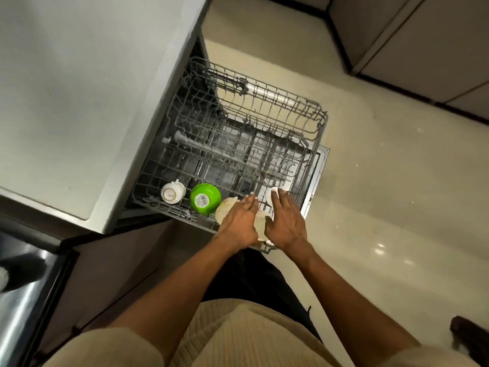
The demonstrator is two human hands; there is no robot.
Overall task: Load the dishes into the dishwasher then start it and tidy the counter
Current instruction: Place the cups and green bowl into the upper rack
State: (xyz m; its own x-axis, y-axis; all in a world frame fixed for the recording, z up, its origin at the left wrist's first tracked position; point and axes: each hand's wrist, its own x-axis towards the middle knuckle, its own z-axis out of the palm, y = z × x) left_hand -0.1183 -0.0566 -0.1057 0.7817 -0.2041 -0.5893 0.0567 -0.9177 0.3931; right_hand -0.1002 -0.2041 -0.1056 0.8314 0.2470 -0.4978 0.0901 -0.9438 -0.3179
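Nearest the camera, two bare forearms reach forward from a ribbed cream top toward the pulled-out dishwasher rack [312, 123]. The left hand [242, 221] lies palm down with its fingers straight and close together, resting on pale cream dishes [225, 209] that stand at the rack's near edge — nothing is curled round them, so this grip is flat and loose. Just beside it, the right hand [285, 221] is also spread, fingers straight, its fingertips [275, 198] touching a small white cup [272, 193] set in the rack just beyond them; whether the thumb hooks anything beneath cannot be told. Between the two hands a slice of a pale plate [260, 226] shows, partly hidden by both.

Left of the left hand, in the same near row of the rack, a green bowl [205, 198] sits upside down with a barcode sticker on its base. Further left, near it but apart, a small white bowl [172, 195] also sits base up.

Beyond the hands the grey wire rack is otherwise bare tines, and through it a lower rack and the open door can be made out. The grey worktop [79, 102] runs above the dishwasher on the left — a dark steel sink [26, 300] adjoins it at the near left. Beyond and right of the hands lies a glossy cream floor [397, 207], with cabinet fronts [423, 49] farthest off.
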